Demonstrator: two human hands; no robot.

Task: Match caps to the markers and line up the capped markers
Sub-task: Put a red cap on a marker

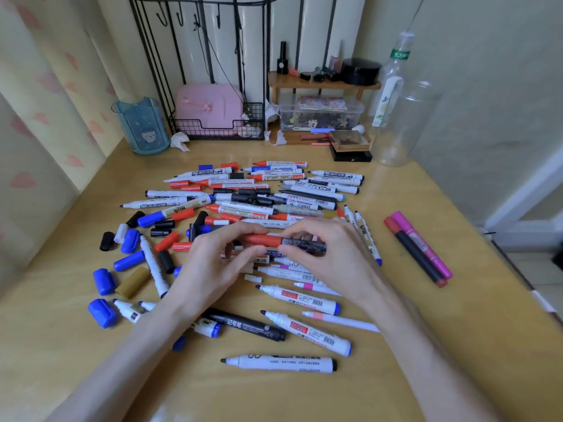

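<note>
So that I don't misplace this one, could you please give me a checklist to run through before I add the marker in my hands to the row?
1. Left hand grips the red cap: ok.
2. Right hand grips the dark barrel: ok.
3. Cap fully seated on barrel: cannot tell.
4. Cap colour matches the ink: cannot tell, tip hidden.
5. Pink marker and red-and-black marker lie side by side, capped: ok.
6. Bare table beside that row: ok.
</note>
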